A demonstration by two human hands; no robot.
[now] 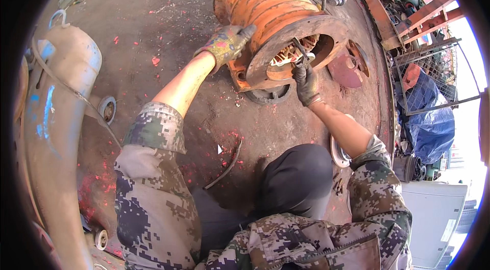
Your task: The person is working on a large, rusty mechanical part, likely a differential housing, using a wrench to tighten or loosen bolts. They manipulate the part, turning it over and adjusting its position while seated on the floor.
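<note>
An orange ribbed electric motor housing (265,7) lies on its side on the ground in front of me, its open round end turned toward my right. Pale windings (288,54) show inside that opening. My left hand (226,45), in a patterned work glove, lies against the housing behind the end flange (265,55), with its fingers stretched along the surface. In a dark, dirty glove, my right hand (305,82) is closed round a short dark metal tool (302,49) at the mouth of the opening. The tool's exact kind is unclear, and my fingers hide its lower part.
A long, blue-marked metal casing (66,101) with a hose stands at the left. Beside the housing lie a dark ring (269,95) and a reddish plate (346,69). A curved strip (224,170) lies before my knee. Steel beams, a mesh cage (434,78) and blue sheeting (429,127) line the right.
</note>
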